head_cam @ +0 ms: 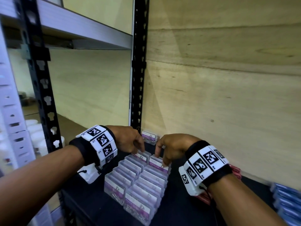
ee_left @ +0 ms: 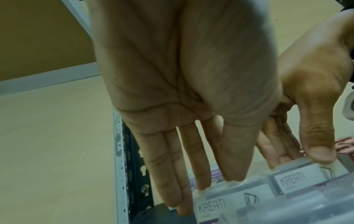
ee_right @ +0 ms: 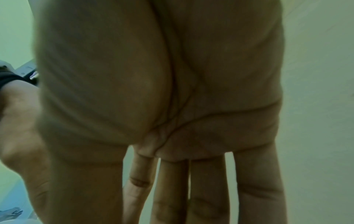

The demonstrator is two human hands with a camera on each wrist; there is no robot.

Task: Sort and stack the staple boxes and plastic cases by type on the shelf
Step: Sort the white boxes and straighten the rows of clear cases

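The plywood wall (head_cam: 219, 79) fills the right and back of the head view. One black slotted post (head_cam: 138, 62) stands at the corner and a second (head_cam: 40, 82) at the left front, with a grey shelf edge (head_cam: 84, 28) spanning between them. The dark shelf (head_cam: 101, 207) below carries the goods.

Clear plastic cases (head_cam: 138, 181) stand on edge in two rows side by side at the middle of the shelf, each with a white and purple label reading KREATI and PAPER CLIP; blur prevents an exact count, but roughly eight show per row. One more clear case (head_cam: 149, 137) lies apart in the back corner, against the post. A stack of blue boxes (head_cam: 286, 203), about five visible, sits at the right edge. Red boxes (head_cam: 235, 172) are partly hidden behind the right wrist; their number cannot be told.

The left hand (head_cam: 128, 139) reaches down to the far end of the left row, fingers (ee_left: 172, 166) straight and close together, tips touching the top edge of the rearmost case. The right hand (head_cam: 171, 147) meets the far end of the right row likewise, fingers (ee_right: 256, 189) extended and slightly spread, thumb on the last case's upper edge. Neither hand closes round a case. Each wrist wears a black band with white marker tiles.
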